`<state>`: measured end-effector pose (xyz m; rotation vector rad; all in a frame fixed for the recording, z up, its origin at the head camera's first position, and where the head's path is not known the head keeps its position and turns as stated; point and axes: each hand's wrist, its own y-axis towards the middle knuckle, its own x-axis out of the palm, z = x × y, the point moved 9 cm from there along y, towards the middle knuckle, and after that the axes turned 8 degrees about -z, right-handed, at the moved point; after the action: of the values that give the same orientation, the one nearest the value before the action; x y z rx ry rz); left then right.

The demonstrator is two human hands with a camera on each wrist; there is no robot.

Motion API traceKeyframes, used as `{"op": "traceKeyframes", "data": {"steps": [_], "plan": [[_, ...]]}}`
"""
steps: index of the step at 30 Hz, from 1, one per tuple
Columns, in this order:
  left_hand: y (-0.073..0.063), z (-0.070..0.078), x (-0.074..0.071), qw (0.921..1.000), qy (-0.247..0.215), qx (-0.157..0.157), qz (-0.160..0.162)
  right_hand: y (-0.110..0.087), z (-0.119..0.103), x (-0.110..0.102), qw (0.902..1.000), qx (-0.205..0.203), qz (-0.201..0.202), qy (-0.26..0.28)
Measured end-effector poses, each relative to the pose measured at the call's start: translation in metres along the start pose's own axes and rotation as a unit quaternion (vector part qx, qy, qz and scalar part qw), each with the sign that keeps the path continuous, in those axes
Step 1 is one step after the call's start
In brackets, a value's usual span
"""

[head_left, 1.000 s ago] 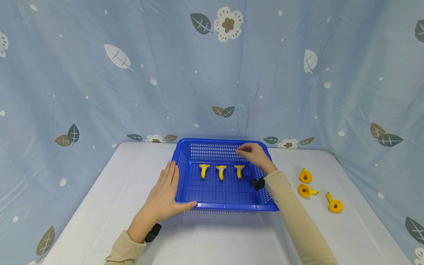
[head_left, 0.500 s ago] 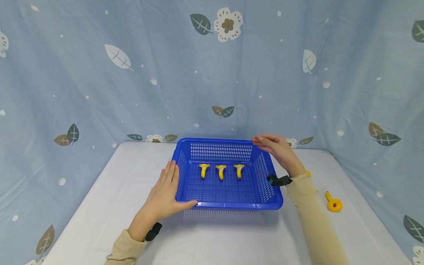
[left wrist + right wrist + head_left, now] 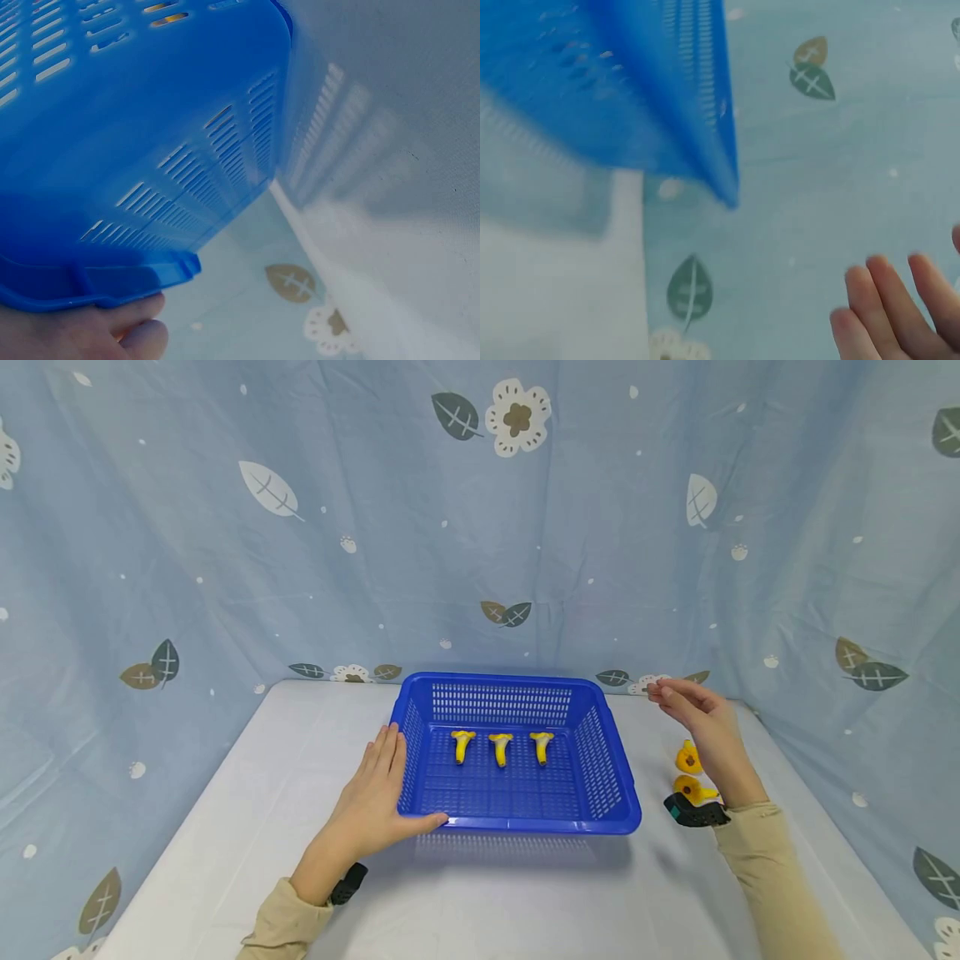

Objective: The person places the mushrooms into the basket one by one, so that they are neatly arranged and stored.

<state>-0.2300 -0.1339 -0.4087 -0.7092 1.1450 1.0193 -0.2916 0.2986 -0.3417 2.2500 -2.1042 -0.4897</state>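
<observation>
A blue plastic basket (image 3: 517, 825) stands on the white table, with three yellow trumpet-shaped mushrooms in a row on its floor: left (image 3: 462, 747), middle (image 3: 500, 749) and right (image 3: 542, 747). My left hand (image 3: 367, 797) rests along the basket's left rim, fingers straight, its thumb on the front rim. In the left wrist view its fingertips (image 3: 146, 337) lie right under the rim. Right of the basket, my right hand (image 3: 705, 727) hovers with bent, relaxed fingers and nothing in them. Close by it are two orange-yellow mushrooms, one behind (image 3: 687, 758) and one in front (image 3: 693, 790).
A blue curtain (image 3: 480, 527) with leaf and flower prints hangs behind and at the sides of the table (image 3: 525, 902). Black straps with small cameras sit at both wrists, left (image 3: 348, 883) and right (image 3: 693, 812). The right sleeve (image 3: 780, 877) covers part of the table's right side.
My right hand has moved from over the basket out past its right rim towards the mushrooms on the table. The right forearm now hides the third of those. My left hand stays put.
</observation>
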Motion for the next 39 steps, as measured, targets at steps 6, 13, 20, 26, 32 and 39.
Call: {"op": "traceKeyframes", "data": {"steps": [6,13,20,26,32,39], "plan": [[0.0,0.0,0.0,1.0,0.001,0.0,-0.001,-0.035,0.011,-0.039,0.9953,-0.002,0.097,0.006],[-0.001,0.001,-0.001,1.0,0.003,0.004,0.002,-0.078,0.039,-0.082,0.956,0.072,0.277,0.064],[-0.001,0.001,-0.001,1.0,0.003,0.002,0.005,-0.115,0.073,-0.093,0.9205,0.143,0.36,0.048],[-0.001,0.0,0.0,1.0,0.004,0.001,0.002,-0.141,0.101,-0.091,0.9029,0.224,0.367,-0.004],[-0.001,0.001,0.0,1.0,0.003,0.001,0.004,-0.154,0.127,-0.085,0.8888,0.273,0.368,0.003],[-0.001,0.001,-0.001,1.0,0.002,0.002,0.004,-0.162,0.148,-0.08,0.8709,0.313,0.378,0.03]]}}
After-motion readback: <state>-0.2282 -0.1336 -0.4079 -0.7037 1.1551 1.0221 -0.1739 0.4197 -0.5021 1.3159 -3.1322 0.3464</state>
